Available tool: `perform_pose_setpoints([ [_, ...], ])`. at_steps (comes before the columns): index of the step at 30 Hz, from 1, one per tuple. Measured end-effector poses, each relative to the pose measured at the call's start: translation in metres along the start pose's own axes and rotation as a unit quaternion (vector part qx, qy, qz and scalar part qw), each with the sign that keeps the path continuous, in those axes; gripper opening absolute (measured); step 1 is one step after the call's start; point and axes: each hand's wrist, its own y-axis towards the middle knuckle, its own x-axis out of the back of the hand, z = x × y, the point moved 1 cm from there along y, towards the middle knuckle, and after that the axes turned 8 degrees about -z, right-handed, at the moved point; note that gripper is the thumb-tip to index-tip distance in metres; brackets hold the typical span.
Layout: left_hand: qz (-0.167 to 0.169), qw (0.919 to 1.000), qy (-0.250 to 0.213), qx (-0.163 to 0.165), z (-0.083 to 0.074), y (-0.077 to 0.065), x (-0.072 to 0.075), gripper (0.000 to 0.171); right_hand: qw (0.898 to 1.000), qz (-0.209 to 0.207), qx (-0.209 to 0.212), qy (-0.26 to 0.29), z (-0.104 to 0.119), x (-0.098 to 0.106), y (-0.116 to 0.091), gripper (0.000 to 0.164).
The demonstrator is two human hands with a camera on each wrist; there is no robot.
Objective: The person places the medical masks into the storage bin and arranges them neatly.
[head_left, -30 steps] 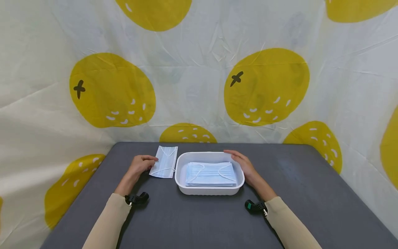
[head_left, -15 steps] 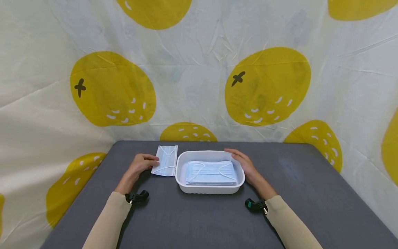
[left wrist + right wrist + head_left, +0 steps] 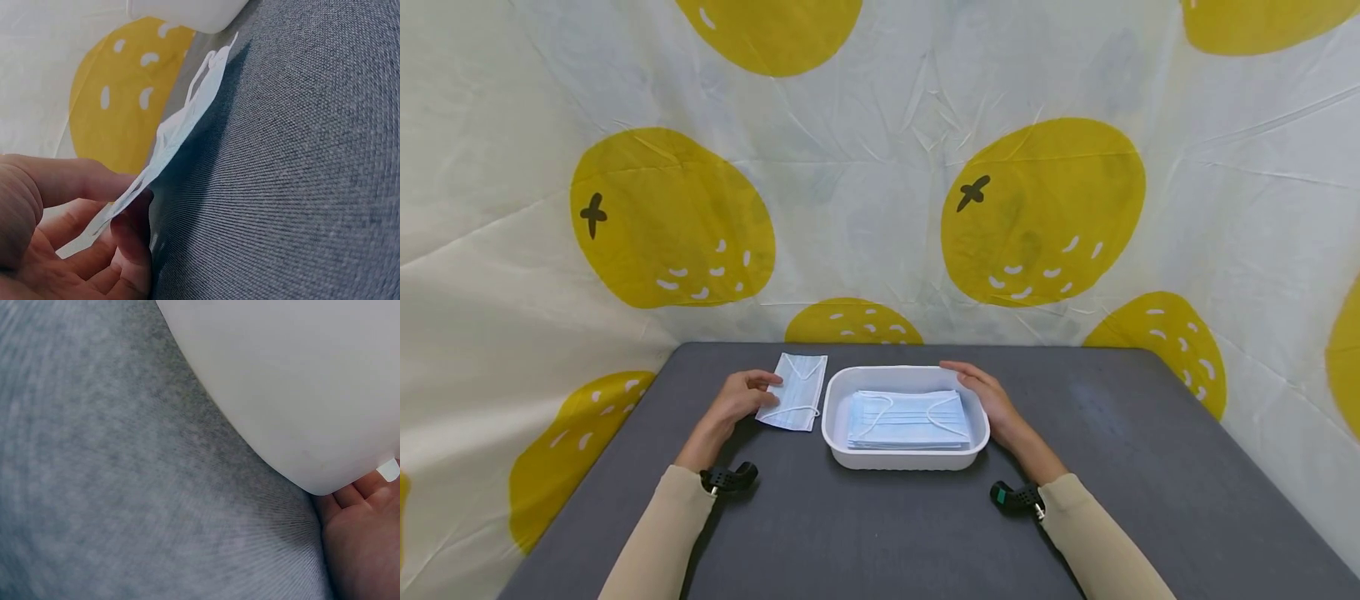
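A pale blue face mask (image 3: 801,387) with white ear loops slants at the tub's left. My left hand (image 3: 743,395) pinches its left edge between thumb and fingers. The left wrist view shows the mask (image 3: 187,125) tilted, its shadow on the grey cloth below. Several more masks (image 3: 910,421) lie stacked flat in a white plastic tub (image 3: 902,460). My right hand (image 3: 988,404) rests against the tub's right end, fingers stretched along its far corner. In the right wrist view the tub wall (image 3: 300,381) hides part of the fingers.
The grey table (image 3: 880,533) reaches back to a white curtain (image 3: 857,200) printed with yellow fruit. Black wrist straps (image 3: 730,477) sit on both forearms.
The pinched mask shifts slightly right, then back left and a little nearer, with its tilt changing. My right hand and the tub stay in place.
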Motion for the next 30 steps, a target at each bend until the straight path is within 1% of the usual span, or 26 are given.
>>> perform_pose_setpoints([
  [3, 0.002, 0.9999, 0.013, -0.005, -0.0015, -0.0005, 0.0006, 0.039, 1.0, 0.001, 0.002, 0.003, 0.0001, -0.0002, 0.0001, 0.044],
  [8, 0.005, 0.9997, 0.021, -0.005, -0.0035, -0.001, -0.0004, 0.038, 1.0, 0.0, 0.005, 0.007, -0.0002, -0.0002, 0.0009, 0.044],
  [12, 0.001, 0.9999, 0.013, 0.004, -0.0037, -0.0004, -0.0021, 0.036, 1.0, 0.003, 0.008, 0.005, -0.0009, 0.0003, 0.0011, 0.044],
  [17, 0.0, 0.9997, 0.009, 0.022, -0.0045, -0.0006, -0.0024, 0.041, 1.0, 0.005, 0.007, 0.003, -0.0005, 0.0013, 0.0005, 0.044],
  [19, 0.001, 0.9996, 0.014, 0.023, -0.0051, -0.0012, -0.0017, 0.043, 1.0, 0.004, 0.007, 0.002, 0.0002, 0.0013, 0.0002, 0.044],
  [27, 0.005, 0.9999, 0.008, 0.011, -0.0059, -0.003, 0.0011, 0.046, 1.0, 0.0, 0.004, -0.01, 0.0016, 0.0001, 0.0002, 0.043],
  [30, 0.015, 0.9998, 0.01, 0.009, -0.0054, -0.0024, 0.0007, 0.05, 1.0, 0.001, 0.007, -0.009, 0.0013, 0.0002, -0.0001, 0.043],
])
